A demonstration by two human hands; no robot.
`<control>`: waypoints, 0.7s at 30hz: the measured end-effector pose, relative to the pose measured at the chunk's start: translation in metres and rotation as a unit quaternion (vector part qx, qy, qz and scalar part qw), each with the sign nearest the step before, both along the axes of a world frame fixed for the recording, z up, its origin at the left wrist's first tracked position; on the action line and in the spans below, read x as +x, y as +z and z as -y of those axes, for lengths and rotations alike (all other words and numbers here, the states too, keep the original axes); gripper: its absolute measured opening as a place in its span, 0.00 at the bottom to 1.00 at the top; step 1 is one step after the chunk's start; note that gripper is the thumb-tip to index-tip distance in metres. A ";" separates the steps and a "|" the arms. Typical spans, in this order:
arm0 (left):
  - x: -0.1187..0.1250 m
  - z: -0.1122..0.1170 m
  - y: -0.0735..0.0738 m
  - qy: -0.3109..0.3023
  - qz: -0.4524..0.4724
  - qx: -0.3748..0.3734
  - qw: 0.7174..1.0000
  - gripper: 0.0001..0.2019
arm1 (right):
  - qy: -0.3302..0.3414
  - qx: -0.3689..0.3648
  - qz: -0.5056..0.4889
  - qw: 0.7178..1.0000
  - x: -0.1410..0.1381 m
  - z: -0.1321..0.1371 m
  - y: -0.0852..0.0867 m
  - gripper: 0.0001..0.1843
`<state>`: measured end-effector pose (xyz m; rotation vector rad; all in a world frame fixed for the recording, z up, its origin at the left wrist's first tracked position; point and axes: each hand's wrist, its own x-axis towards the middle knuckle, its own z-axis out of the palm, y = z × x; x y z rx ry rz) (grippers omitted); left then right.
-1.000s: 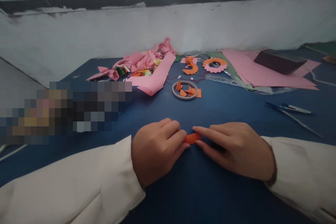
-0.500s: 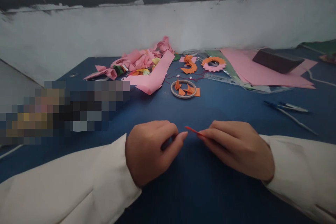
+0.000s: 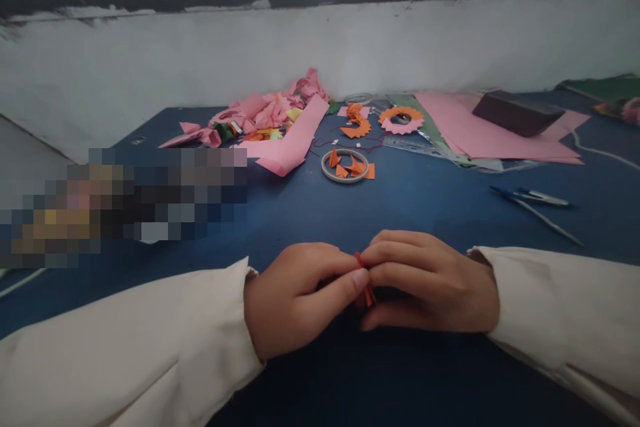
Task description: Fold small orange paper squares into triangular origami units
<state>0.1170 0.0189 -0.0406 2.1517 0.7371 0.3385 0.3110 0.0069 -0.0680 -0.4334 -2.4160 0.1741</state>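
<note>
My left hand (image 3: 295,297) and my right hand (image 3: 430,280) meet at the near middle of the blue table (image 3: 410,207). Between their fingertips stands a small folded orange paper piece (image 3: 365,280), held upright on edge. Both hands pinch it, fingers curled, with white sleeves down to the wrists. Farther back lies a metal ring (image 3: 345,165) with several folded orange paper triangles in and beside it.
A heap of pink paper scraps (image 3: 270,117) and a pink strip (image 3: 293,143) lie at the back left. Orange toothed paper rings (image 3: 400,119), pink sheets (image 3: 485,133), a dark block (image 3: 515,113), a ruler and scissors (image 3: 535,203) lie to the right. A blurred patch covers the left.
The hands have come together. The orange piece, held flat by my right hand half a second ago, now stands upright, pinched by both hands.
</note>
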 end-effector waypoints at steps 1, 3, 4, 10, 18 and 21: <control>0.000 0.000 0.000 -0.001 0.000 -0.004 1.000 0.16 | 0.011 -0.019 -0.005 1.000 0.000 -0.001 0.000 0.12; 0.000 0.001 0.001 -0.005 -0.001 -0.004 1.000 0.15 | 0.024 -0.050 -0.015 0.998 -0.001 -0.002 0.000 0.11; 0.000 0.001 0.001 -0.008 0.000 -0.001 1.000 0.15 | 0.028 -0.062 -0.020 0.998 -0.001 -0.002 0.000 0.11; -0.002 -0.001 -0.003 -0.023 0.021 0.016 0.999 0.14 | 0.025 -0.098 -0.038 0.994 0.002 0.000 -0.001 0.05; -0.006 -0.001 -0.008 0.022 0.042 0.101 0.994 0.13 | -0.036 -0.081 -0.072 0.993 0.002 0.004 0.003 0.07; -0.004 -0.004 -0.004 0.046 0.057 -0.011 0.997 0.11 | -0.021 -0.068 -0.080 0.994 0.002 0.005 0.004 0.07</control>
